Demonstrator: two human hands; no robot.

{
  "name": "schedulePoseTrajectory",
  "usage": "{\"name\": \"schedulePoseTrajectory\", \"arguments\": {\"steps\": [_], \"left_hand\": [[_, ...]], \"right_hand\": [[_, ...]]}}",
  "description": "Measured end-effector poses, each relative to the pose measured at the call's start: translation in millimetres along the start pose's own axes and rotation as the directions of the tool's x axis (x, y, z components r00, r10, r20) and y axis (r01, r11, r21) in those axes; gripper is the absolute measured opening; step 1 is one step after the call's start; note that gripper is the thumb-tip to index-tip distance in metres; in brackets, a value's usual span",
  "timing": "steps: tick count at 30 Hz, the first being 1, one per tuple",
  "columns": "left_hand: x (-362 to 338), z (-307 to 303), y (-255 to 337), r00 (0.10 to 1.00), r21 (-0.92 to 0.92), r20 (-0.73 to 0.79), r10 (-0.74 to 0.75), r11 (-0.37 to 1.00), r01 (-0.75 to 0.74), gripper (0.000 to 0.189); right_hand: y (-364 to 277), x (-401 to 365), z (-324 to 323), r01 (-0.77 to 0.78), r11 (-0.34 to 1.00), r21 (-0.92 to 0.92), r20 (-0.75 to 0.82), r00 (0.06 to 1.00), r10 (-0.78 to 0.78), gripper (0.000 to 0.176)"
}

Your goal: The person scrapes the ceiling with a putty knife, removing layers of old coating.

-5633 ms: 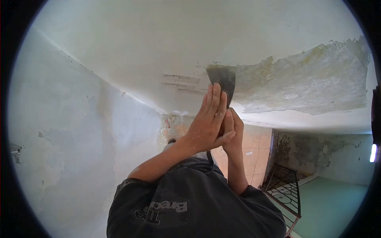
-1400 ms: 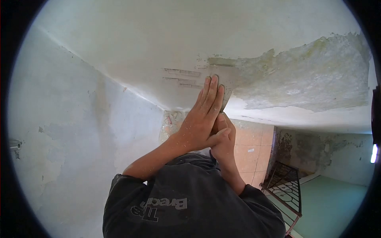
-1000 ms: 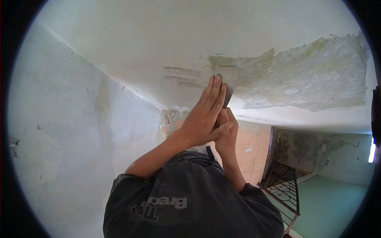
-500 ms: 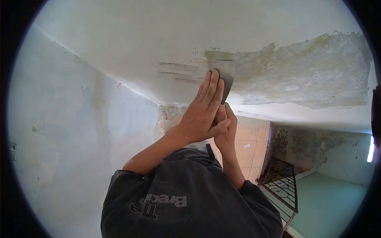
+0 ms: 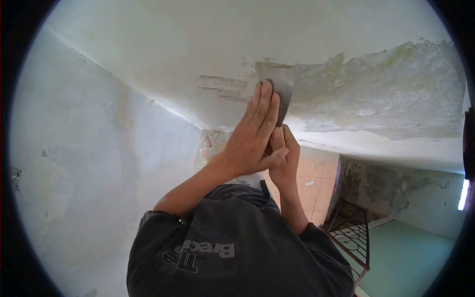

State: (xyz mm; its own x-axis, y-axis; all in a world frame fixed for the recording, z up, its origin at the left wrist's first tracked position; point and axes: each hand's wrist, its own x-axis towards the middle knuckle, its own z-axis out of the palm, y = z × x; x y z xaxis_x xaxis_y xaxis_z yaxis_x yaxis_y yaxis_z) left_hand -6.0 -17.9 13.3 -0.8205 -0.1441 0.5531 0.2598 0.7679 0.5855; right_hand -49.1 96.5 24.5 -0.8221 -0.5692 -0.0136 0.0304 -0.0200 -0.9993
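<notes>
Head view: left hand [image 5: 252, 143] flat on scraper [image 5: 280, 87], right hand [image 5: 286, 162] gripping it (shirt [image 5: 247, 267]: "The Brec…").

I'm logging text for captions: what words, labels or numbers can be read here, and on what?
"The Brec": upside down on the dark shirt; the second word may run on out of sight.
Ceiling: short pale marks beside the scraper, too blurred to read as letters.
Scraper: no writing seen.
</notes>
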Motion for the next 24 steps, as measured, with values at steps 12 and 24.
{"name": "schedulePoseTrajectory", "arguments": {"steps": [12,24], "left_hand": [[-7,22,5,0.998,-0.054,0.006,-0.057,0.997,0.058,0.093],[-5,22,-1,0.996,-0.009,-0.066,-0.061,0.998,0.061,0.093]], "right_hand": [[13,-4,-23,-0.082,0.996,-0.044,0.027,0.996,0.083,0.03],[8,6,-19,0.009,0.987,-0.163,0.049,0.999,-0.001,0.028]]}}
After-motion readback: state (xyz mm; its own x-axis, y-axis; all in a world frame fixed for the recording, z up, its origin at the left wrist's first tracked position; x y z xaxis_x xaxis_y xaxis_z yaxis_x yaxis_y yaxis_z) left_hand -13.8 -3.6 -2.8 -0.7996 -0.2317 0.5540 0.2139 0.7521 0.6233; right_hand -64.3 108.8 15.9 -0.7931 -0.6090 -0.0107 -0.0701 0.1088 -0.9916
